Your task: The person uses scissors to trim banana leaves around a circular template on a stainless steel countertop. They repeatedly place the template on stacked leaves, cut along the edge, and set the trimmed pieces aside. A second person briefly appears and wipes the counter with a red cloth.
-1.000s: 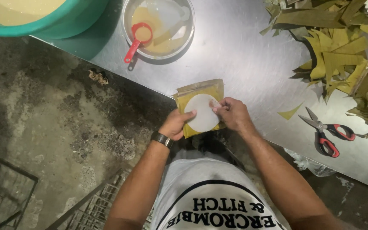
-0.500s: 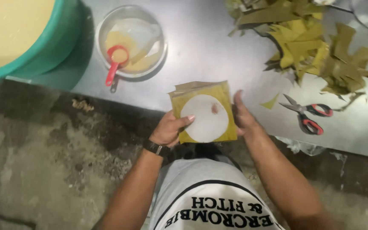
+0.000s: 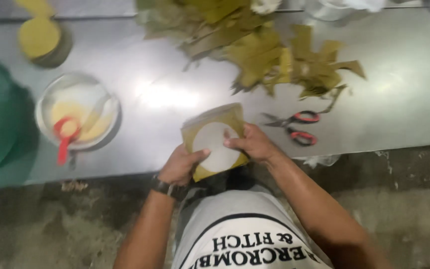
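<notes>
Hands at steel counter (image 3: 175, 94) edge: left hand (image 3: 179, 166) and right hand (image 3: 253, 145) pinch leaf square (image 3: 214, 122) bearing white disc (image 3: 218, 148). Red-handled scissors (image 3: 297, 126) just right, leaf scraps (image 3: 274, 52) beyond.

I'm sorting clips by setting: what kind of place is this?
Probably a small food-preparation workspace: a steel table with a heap of cut leaves, a bowl of batter, and scissors by the hands.
</notes>
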